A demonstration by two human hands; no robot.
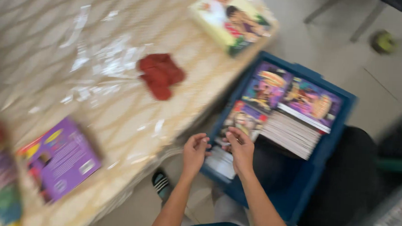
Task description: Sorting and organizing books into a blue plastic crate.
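— Where are the hands?

— Both are low in the head view, over the near edge of a blue crate (334, 135) that stands on the floor beside the tabletop (118, 103). The left hand (195, 151) and right hand (241, 150) are close together, thumbs nearly meeting.

— And the fingers?

— Those of the left hand are curled loosely inward; those of the right are bent down onto a colourful book (244, 119) at the near corner of the crate. The picture is blurred, so I cannot tell whether either hand actually pinches the book.

— What lies beyond the fingers?

— Further into the crate, past the fingertips, are stacks of purple-covered books (311, 102), their page edges showing.

— And off to the left of them?

— On the tabletop, a crumpled red cloth (160, 74) well beyond the left fingers, a purple book (63, 158) nearer the person on the far left, and a pale stack of books (232, 18) at the far edge.
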